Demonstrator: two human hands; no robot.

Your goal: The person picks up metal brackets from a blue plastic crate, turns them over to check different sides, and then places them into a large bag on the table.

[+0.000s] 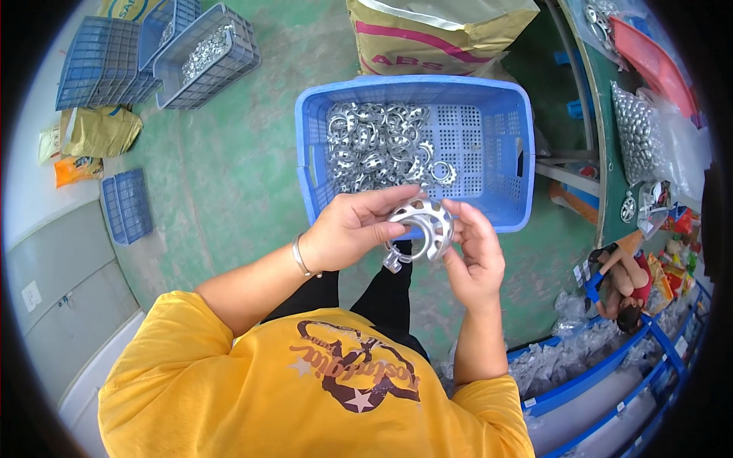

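Observation:
A shiny silver metal ring [437, 219] with cut-outs along its band is held up in front of me, over the near edge of a blue plastic crate [416, 79]. My left hand [345, 230] pinches its left side between thumb and fingers. On the other side, the thumb and fingers of my right hand [475, 263] close around the ring's right edge. A small lug [392, 260] sticks out at the ring's lower left. Inside the crate, many similar silver rings [374, 141] lie heaped toward the left, with a few loose ones near the middle.
Behind the crate stands a large gold sack [435, 46]. Stacked blue-grey crates [103, 65] and a crate of small metal parts [229, 72] are at far left. A green-topped table [603, 145] holds bagged parts at right. Beyond it, a person [630, 286] crouches beside blue racking [588, 382].

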